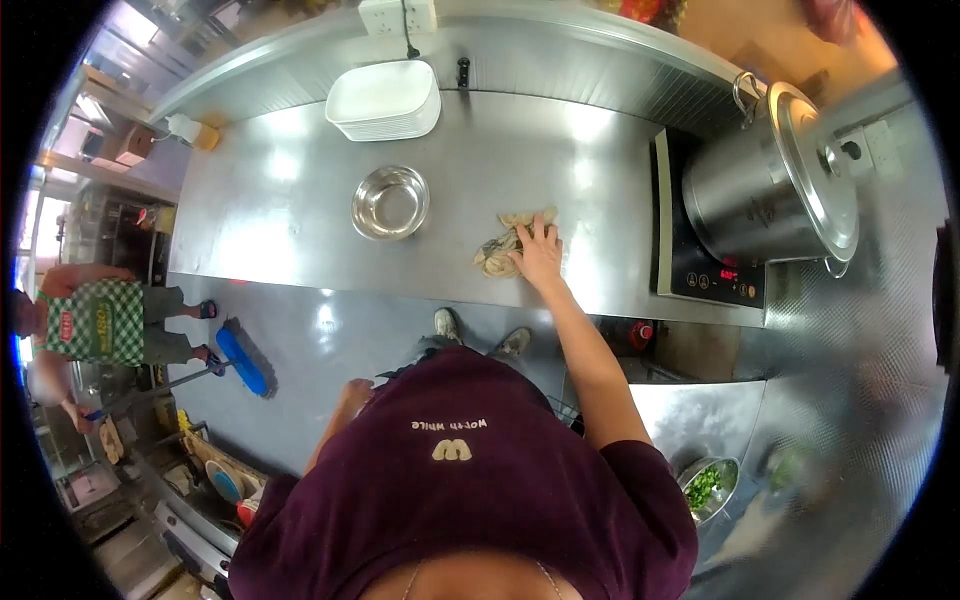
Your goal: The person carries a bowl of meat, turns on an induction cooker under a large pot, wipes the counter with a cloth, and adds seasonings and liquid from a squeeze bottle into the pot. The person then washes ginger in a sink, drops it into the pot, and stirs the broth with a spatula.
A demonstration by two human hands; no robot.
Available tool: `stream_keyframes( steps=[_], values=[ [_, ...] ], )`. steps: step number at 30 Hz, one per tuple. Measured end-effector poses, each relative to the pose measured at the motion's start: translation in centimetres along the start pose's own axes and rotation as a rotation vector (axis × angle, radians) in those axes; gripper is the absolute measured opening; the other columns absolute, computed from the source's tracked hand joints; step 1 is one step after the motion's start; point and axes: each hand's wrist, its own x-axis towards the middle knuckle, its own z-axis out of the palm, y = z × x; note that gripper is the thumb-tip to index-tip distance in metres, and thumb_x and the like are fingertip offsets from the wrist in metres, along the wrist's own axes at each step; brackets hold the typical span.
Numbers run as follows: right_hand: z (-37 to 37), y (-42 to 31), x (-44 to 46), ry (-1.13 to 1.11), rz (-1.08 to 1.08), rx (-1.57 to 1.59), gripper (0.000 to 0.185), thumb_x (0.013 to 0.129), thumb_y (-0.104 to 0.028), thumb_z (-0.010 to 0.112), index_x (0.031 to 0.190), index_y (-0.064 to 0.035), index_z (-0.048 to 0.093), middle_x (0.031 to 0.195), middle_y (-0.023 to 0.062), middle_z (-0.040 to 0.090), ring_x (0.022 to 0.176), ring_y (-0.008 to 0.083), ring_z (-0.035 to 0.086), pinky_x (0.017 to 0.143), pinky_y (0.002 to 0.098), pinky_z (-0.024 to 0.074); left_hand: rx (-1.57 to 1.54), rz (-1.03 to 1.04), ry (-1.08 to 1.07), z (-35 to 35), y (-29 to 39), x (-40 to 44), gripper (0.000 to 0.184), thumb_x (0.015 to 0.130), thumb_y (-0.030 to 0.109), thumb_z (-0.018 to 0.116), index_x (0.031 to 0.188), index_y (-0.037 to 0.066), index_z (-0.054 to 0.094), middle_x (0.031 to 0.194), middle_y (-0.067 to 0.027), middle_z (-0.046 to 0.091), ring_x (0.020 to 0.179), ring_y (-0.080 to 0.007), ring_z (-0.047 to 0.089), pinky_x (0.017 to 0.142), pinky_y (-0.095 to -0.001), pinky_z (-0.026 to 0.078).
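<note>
My right hand (540,253) presses a crumpled beige rag (497,262) against the stainless steel counter (300,215). Its fingers spread over the bunched cloth, with the thumb towards the left. To the left of the rag stands a round metal bowl (390,203) with nothing visible inside. My left hand (355,393) hangs low beside my body, away from the counter; its fingers are mostly hidden.
White rectangular trays (383,98) are stacked at the back. A lidded steel pot (755,185) stands on an induction cooker (708,278) at right. Chopped greens fill a bowl (735,490) lower right. At left, another person (95,320) holds a blue broom (241,362). A bottle (195,132) stands at the far-left corner.
</note>
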Motion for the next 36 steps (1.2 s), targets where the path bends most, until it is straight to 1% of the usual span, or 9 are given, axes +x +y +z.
stream_keyframes(
  steps=[2,6,11,16,19,22,25,28,36],
  values=[
    [0.3,-0.3,-0.5,0.042,0.002,0.011,0.050,0.071,-0.028,0.066,0.116,-0.0134,0.051,0.132,0.0129,0.030,0.111,0.0364,0.034,0.088,0.0493,0.0369,-0.033,-0.056,-0.010,-1.0,0.0,1.2,0.029,0.082,0.024,0.049,0.097,0.001,0.058,0.075,-0.0096,0.062,0.060,-0.0178,0.058,0.053,-0.0286,0.046],
    [1.1,-0.8,-1.5,0.120,0.034,0.032,0.045,0.071,-0.024,0.066,0.112,-0.0117,0.053,0.126,0.0140,0.035,0.109,0.0379,0.036,0.091,0.0502,0.0339,-0.503,-0.571,0.054,-6.2,8.6,3.4,0.029,0.082,0.026,0.049,0.097,0.003,0.059,0.077,-0.0095,0.063,0.063,-0.0170,0.059,0.054,-0.0291,0.047],
    [1.6,-1.7,-2.3,0.293,0.026,0.038,0.040,0.071,-0.014,0.060,0.110,-0.0123,0.053,0.127,0.0137,0.038,0.110,0.0400,0.035,0.091,0.0467,0.0352,-0.518,-0.519,0.084,-9.0,10.2,5.9,0.030,0.082,0.026,0.052,0.098,0.003,0.059,0.080,-0.0095,0.063,0.064,-0.0165,0.059,0.056,-0.0288,0.047],
    [2.6,-0.6,-2.4,0.332,-0.041,0.052,0.046,0.072,-0.015,0.059,0.117,-0.0143,0.050,0.132,0.0178,0.032,0.115,0.0432,0.032,0.094,0.0518,0.0299,-0.522,-0.458,0.144,-9.2,7.4,6.9,0.028,0.081,0.025,0.051,0.095,0.002,0.061,0.078,-0.0090,0.064,0.065,-0.0166,0.060,0.057,-0.0302,0.049],
    [2.2,-0.5,-2.4,0.265,0.000,0.056,0.043,0.075,-0.018,0.056,0.117,-0.0130,0.049,0.135,0.0170,0.030,0.116,0.0450,0.030,0.093,0.0525,0.0288,-0.567,-0.538,0.231,-8.4,6.5,5.6,0.025,0.079,0.021,0.051,0.091,0.002,0.062,0.076,-0.0086,0.065,0.066,-0.0169,0.061,0.057,-0.0316,0.049],
    [2.3,0.0,-2.3,0.225,-0.032,0.058,0.044,0.075,-0.017,0.058,0.117,-0.0104,0.048,0.137,0.0155,0.026,0.117,0.0445,0.027,0.094,0.0528,0.0283,-0.574,-0.620,0.214,-7.7,5.6,3.2,0.028,0.082,0.025,0.051,0.094,0.002,0.060,0.082,-0.0110,0.064,0.066,-0.0193,0.060,0.057,-0.0309,0.048],
    [1.2,-0.8,-3.2,0.181,0.009,-0.009,0.045,0.075,-0.015,0.059,0.118,-0.0087,0.046,0.138,0.0150,0.024,0.117,0.0440,0.027,0.095,0.0524,0.0276,-0.472,-0.665,0.171,-7.0,6.3,-0.8,0.026,0.080,0.024,0.049,0.086,0.003,0.063,0.076,-0.0087,0.065,0.065,-0.0185,0.061,0.055,-0.0340,0.049],
    [0.4,-0.9,-3.6,0.149,0.022,-0.051,0.049,0.074,-0.015,0.059,0.120,-0.0085,0.044,0.138,0.0159,0.022,0.117,0.0440,0.027,0.095,0.0521,0.0268,-0.735,-0.774,0.075,-1.9,0.6,-1.0,0.028,0.080,0.026,0.047,0.084,0.004,0.063,0.076,-0.0082,0.064,0.065,-0.0189,0.060,0.054,-0.0343,0.049],
    [-2.0,-1.5,-4.6,0.075,0.044,-0.068,0.050,0.077,-0.018,0.056,0.124,-0.0087,0.041,0.138,0.0175,0.021,0.118,0.0437,0.026,0.096,0.0530,0.0236,-0.644,-0.674,0.279,-1.3,8.2,-2.3,0.031,0.080,0.026,0.046,0.088,0.002,0.062,0.078,-0.0100,0.065,0.066,-0.0193,0.061,0.056,-0.0339,0.049]
  ],
)
